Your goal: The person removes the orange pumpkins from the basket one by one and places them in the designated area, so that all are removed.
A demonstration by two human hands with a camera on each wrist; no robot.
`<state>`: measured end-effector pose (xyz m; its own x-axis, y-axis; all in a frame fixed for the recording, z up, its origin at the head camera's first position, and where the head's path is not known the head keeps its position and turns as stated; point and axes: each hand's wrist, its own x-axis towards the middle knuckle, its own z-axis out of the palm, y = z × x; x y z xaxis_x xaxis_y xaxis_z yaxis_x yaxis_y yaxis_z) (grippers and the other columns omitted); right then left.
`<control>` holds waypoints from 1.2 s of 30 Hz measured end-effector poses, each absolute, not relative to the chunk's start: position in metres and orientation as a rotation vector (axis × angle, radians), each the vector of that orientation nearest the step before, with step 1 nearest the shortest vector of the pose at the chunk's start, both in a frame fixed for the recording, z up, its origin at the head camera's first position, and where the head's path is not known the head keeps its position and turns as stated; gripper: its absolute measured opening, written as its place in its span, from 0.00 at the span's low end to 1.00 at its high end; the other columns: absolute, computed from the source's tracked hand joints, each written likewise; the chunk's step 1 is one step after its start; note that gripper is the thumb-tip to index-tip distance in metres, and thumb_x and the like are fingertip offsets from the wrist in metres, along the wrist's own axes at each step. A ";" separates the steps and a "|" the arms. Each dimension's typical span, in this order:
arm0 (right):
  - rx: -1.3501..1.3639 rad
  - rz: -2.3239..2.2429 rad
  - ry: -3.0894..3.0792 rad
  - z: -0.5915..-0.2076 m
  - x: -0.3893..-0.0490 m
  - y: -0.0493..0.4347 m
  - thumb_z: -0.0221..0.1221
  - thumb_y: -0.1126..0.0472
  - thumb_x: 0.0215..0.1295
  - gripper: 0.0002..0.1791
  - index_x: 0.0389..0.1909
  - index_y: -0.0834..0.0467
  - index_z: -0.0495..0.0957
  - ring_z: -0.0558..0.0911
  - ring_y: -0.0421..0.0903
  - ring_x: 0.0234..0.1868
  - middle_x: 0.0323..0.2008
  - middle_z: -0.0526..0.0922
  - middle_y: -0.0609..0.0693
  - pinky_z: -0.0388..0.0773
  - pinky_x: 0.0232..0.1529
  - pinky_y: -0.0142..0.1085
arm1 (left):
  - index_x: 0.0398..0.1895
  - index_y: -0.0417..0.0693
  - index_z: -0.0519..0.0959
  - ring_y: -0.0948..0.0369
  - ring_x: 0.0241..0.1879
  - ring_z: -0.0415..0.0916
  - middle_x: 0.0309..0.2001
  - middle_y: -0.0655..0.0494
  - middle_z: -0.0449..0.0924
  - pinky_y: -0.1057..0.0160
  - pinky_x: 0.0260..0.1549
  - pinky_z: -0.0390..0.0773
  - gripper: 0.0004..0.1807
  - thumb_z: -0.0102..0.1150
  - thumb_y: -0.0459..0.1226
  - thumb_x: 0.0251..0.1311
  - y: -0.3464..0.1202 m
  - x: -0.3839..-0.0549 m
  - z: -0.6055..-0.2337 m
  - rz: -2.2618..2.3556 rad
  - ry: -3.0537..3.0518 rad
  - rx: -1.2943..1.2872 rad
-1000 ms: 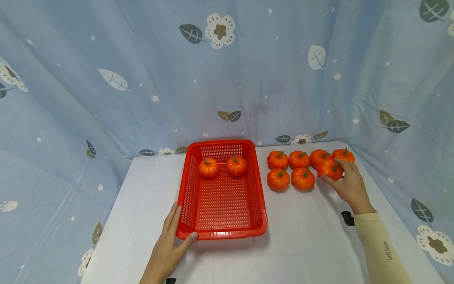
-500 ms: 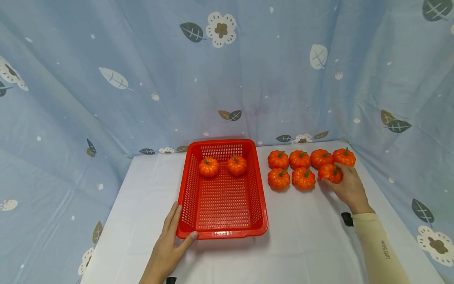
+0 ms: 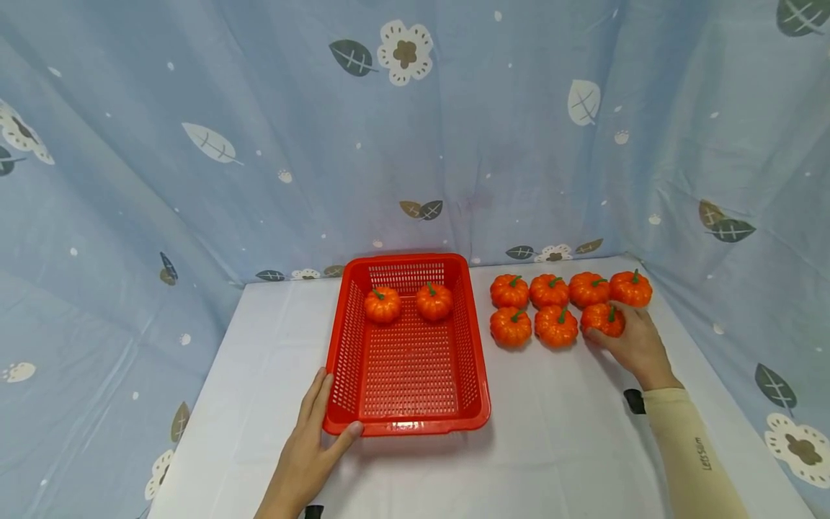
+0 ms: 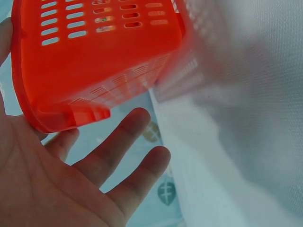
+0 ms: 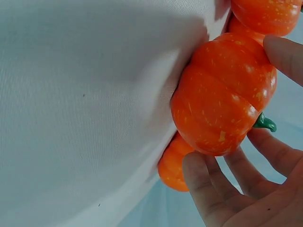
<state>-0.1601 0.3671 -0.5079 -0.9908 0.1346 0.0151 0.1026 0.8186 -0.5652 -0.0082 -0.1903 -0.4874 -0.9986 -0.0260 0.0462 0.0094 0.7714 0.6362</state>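
A red perforated plastic basket (image 3: 405, 427) stands on the white-covered table with two small orange pumpkins in its far end, one of them a pumpkin (image 3: 382, 305) at the left. My left hand (image 3: 305, 447) rests against the basket's near left corner, thumb along the near rim. In the left wrist view its fingers (image 4: 118, 146) are spread and fairly straight beside the basket wall. At the right, my right hand (image 3: 638, 346) has thumb and fingers around a small pumpkin (image 5: 222, 94) with a green stem. This pumpkin sits at the right end of the nearer row, seemingly on the table.
Several more pumpkins stand in two rows right of the basket, including a pumpkin (image 3: 631, 288) just beyond my right hand and a pumpkin (image 3: 555, 326) to its left. A blue patterned curtain (image 3: 415, 144) hangs around the table's back and sides.
The pumpkin in my right hand has come down and slightly nearer, from overlapping the back row to the nearer row's right end. The left hand and basket have stayed put.
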 end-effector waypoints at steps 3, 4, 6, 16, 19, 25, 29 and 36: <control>-0.201 0.909 -2.944 -0.508 -0.159 0.367 0.65 0.38 0.64 0.50 0.71 0.71 0.59 0.62 0.77 0.62 0.67 0.56 0.79 0.61 0.60 0.74 | 0.83 0.69 0.43 0.51 0.76 0.53 0.81 0.70 0.37 0.33 0.61 0.69 0.52 0.63 0.62 0.63 -0.190 -0.008 -0.488 -1.041 -2.906 0.012; -0.199 0.906 -2.944 -0.508 -0.159 0.367 0.65 0.38 0.64 0.50 0.71 0.71 0.59 0.62 0.76 0.62 0.67 0.56 0.79 0.61 0.60 0.73 | 0.83 0.69 0.43 0.51 0.76 0.53 0.81 0.70 0.36 0.33 0.61 0.68 0.52 0.63 0.62 0.63 -0.190 -0.008 -0.488 -1.044 -2.906 0.010; -0.198 0.907 -2.945 -0.508 -0.159 0.366 0.65 0.38 0.64 0.50 0.72 0.70 0.58 0.62 0.76 0.62 0.67 0.56 0.79 0.61 0.60 0.73 | 0.83 0.69 0.43 0.51 0.76 0.53 0.81 0.71 0.36 0.33 0.61 0.68 0.52 0.63 0.62 0.63 -0.190 -0.008 -0.487 -1.045 -2.905 0.007; -0.196 0.911 -2.939 -0.503 -0.157 0.365 0.66 0.39 0.64 0.51 0.72 0.70 0.58 0.62 0.77 0.63 0.68 0.55 0.79 0.60 0.60 0.73 | 0.83 0.69 0.43 0.50 0.76 0.53 0.81 0.71 0.36 0.33 0.60 0.69 0.52 0.62 0.61 0.63 -0.192 -0.008 -0.487 -1.061 -2.895 -0.010; -0.185 0.911 -2.925 -0.501 -0.157 0.365 0.65 0.40 0.65 0.49 0.72 0.69 0.58 0.62 0.77 0.63 0.68 0.56 0.79 0.60 0.60 0.73 | 0.83 0.69 0.43 0.50 0.76 0.53 0.81 0.72 0.36 0.32 0.60 0.69 0.52 0.62 0.61 0.63 -0.192 -0.008 -0.487 -1.070 -2.899 -0.008; -0.146 0.885 -2.878 -0.495 -0.155 0.364 0.64 0.41 0.67 0.46 0.72 0.68 0.59 0.61 0.76 0.63 0.67 0.58 0.78 0.61 0.59 0.73 | 0.83 0.69 0.43 0.50 0.76 0.53 0.81 0.72 0.36 0.33 0.60 0.69 0.52 0.62 0.61 0.63 -0.192 -0.009 -0.487 -1.069 -2.898 -0.011; -0.094 0.872 -2.776 -0.486 -0.151 0.359 0.67 0.48 0.66 0.41 0.70 0.68 0.63 0.61 0.75 0.63 0.66 0.60 0.76 0.63 0.58 0.72 | 0.83 0.69 0.43 0.50 0.76 0.53 0.81 0.72 0.36 0.33 0.59 0.69 0.52 0.63 0.60 0.64 -0.192 -0.008 -0.489 -1.071 -2.895 -0.019; 0.124 0.948 -2.573 -0.453 -0.149 0.323 0.71 0.59 0.61 0.35 0.67 0.63 0.70 0.65 0.70 0.65 0.66 0.65 0.68 0.63 0.60 0.71 | 0.83 0.69 0.42 0.49 0.76 0.53 0.81 0.71 0.36 0.32 0.59 0.69 0.52 0.63 0.59 0.64 -0.192 -0.008 -0.490 -1.081 -2.886 -0.024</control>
<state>-0.1492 0.3226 -0.4526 -0.9185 0.0522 0.3920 -0.2145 0.7670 -0.6048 -0.0079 -0.1917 -0.4902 -0.9981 -0.0064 0.0613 0.0355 0.7541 0.6557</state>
